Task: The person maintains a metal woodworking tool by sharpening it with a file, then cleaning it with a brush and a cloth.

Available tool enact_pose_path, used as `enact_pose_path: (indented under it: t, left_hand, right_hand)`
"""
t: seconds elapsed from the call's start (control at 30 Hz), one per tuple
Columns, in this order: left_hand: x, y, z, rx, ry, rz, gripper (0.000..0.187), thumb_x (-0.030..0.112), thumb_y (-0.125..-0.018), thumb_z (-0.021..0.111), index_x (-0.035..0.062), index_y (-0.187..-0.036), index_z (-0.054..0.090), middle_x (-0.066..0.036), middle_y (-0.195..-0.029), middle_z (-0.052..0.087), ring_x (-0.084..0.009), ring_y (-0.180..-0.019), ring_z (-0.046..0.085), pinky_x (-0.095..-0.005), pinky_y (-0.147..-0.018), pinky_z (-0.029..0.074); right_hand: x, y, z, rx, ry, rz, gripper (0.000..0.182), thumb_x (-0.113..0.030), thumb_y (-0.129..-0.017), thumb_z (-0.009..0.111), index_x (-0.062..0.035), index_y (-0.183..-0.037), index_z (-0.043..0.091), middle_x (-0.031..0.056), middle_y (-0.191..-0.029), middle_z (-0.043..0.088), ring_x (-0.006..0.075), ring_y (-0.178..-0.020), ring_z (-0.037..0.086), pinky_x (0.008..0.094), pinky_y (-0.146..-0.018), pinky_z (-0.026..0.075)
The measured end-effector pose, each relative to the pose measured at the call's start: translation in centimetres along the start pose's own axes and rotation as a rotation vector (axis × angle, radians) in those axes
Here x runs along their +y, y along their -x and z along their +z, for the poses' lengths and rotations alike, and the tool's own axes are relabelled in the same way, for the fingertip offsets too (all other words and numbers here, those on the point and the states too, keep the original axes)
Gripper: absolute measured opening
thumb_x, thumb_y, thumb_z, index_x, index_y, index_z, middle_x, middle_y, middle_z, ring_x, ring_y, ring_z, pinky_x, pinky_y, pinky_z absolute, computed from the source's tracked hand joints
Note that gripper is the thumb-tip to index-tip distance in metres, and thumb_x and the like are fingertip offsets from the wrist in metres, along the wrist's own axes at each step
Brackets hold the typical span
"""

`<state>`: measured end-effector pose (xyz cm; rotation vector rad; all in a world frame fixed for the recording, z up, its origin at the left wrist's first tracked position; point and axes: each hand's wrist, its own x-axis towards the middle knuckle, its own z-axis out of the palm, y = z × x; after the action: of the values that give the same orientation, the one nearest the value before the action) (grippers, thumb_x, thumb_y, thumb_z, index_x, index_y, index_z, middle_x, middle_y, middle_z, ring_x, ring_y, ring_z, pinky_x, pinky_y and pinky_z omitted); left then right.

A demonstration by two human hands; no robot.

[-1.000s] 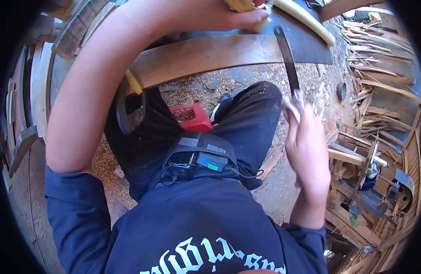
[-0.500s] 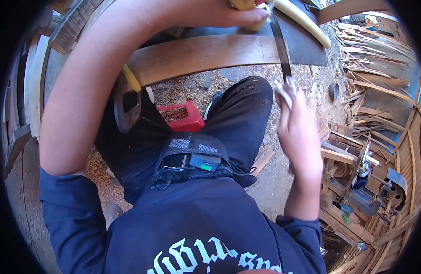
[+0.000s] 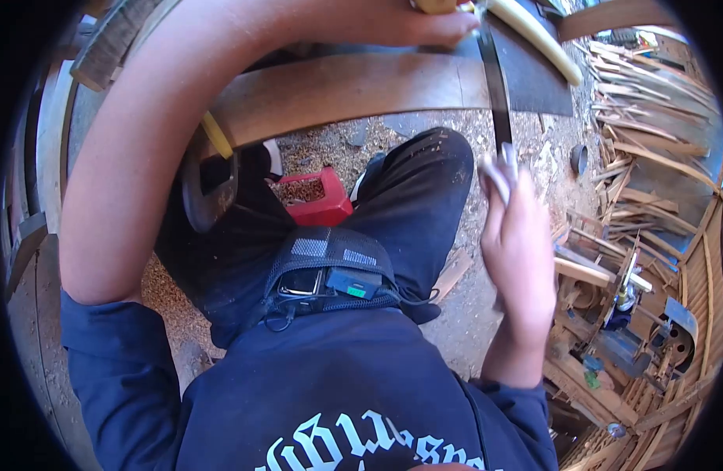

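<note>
My right hand (image 3: 518, 251) is closed around the silver metal end (image 3: 498, 177) of a long, dark flat bar (image 3: 498, 94), and it is blurred by motion. The bar runs away from me, crossing the right end of a broad, curved wooden board (image 3: 361, 90). At the top edge of the view, my left hand (image 3: 436, 30) is closed on a yellowish rounded piece (image 3: 437, 5), its thumb beside the bar's far end. Most of its fingers are out of view. To the right of that hand lies a pale, curved wooden piece (image 3: 538, 43) on a dark surface (image 3: 534, 90).
A metal clamp (image 3: 208, 200) with a yellow strip (image 3: 217, 135) hangs at the board's left end. A red plastic stool (image 3: 322, 204) stands between my legs among wood shavings. At right are piled wooden slats (image 3: 655, 149) and a machine with a wheel (image 3: 679, 334).
The view has shifted slightly, so the board and bar appear farther right. My right hand and the bar's metal end sit a little nearer to me. Both hands keep their hold.
</note>
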<state>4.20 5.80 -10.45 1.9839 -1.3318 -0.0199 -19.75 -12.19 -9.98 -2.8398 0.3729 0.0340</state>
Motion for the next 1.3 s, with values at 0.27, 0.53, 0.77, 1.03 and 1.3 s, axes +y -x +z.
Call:
enact_pose_path:
  t: [0.27, 0.53, 0.77, 1.03, 1.3]
  left_hand:
    - [-1.3, 0.7, 0.4, 0.039, 0.016, 0.160, 0.022, 0.026, -0.093, 0.071, 0.0067, -0.096, 0.062, -0.008, -0.079, 0.069, -0.0208, -0.071, 0.070, -0.0339, -0.062, 0.056]
    - [-1.3, -0.4, 1.1, -0.016, 0.078, 0.066, 0.020, 0.024, -0.093, 0.070, 0.0058, -0.096, 0.062, -0.008, -0.073, 0.068, -0.0207, -0.062, 0.068, -0.0310, -0.054, 0.054]
    - [-0.5, 0.6, 1.1, -0.039, 0.013, 0.058, 0.018, 0.024, -0.095, 0.067, 0.0064, -0.096, 0.063, -0.009, -0.078, 0.070, -0.0201, -0.069, 0.068, -0.0332, -0.062, 0.057]
    - [-0.3, 0.0, 0.2, -0.116, 0.028, 0.002, 0.018, 0.024, -0.097, 0.066, 0.0060, -0.096, 0.062, -0.010, -0.083, 0.071, -0.0211, -0.071, 0.069, -0.0331, -0.062, 0.057]
    - [-0.8, 0.2, 0.1, -0.008, 0.086, 0.068, 0.019, 0.024, -0.095, 0.069, 0.0064, -0.094, 0.062, -0.008, -0.076, 0.070, -0.0201, -0.065, 0.069, -0.0309, -0.060, 0.056]
  right_hand:
    - [-1.0, 0.7, 0.8, -0.012, -0.036, 0.085, 0.018, -0.012, -0.104, 0.057, 0.0043, -0.110, 0.053, 0.0340, -0.082, 0.066, 0.0513, -0.083, 0.067, 0.0578, -0.064, 0.052]
    - [-1.1, -0.7, 0.8, 0.020, -0.016, 0.114, 0.015, -0.011, -0.103, 0.058, 0.0026, -0.108, 0.053, 0.0324, -0.084, 0.068, 0.0510, -0.083, 0.067, 0.0579, -0.063, 0.051]
    - [-0.5, -2.2, 1.9, -0.006, 0.055, 0.107, 0.020, -0.015, -0.104, 0.058, 0.0036, -0.110, 0.055, 0.0321, -0.086, 0.069, 0.0506, -0.083, 0.068, 0.0573, -0.065, 0.053]
    - [-1.4, 0.0, 0.3, 0.003, -0.015, 0.031, 0.016, -0.012, -0.103, 0.058, 0.0037, -0.106, 0.053, 0.0326, -0.084, 0.067, 0.0511, -0.081, 0.067, 0.0580, -0.062, 0.051]
    - [-1.0, 1.3, -0.6, -0.002, -0.017, 0.014, 0.016, -0.008, -0.103, 0.056, 0.0048, -0.112, 0.052, 0.0324, -0.081, 0.067, 0.0505, -0.078, 0.068, 0.0557, -0.061, 0.053]
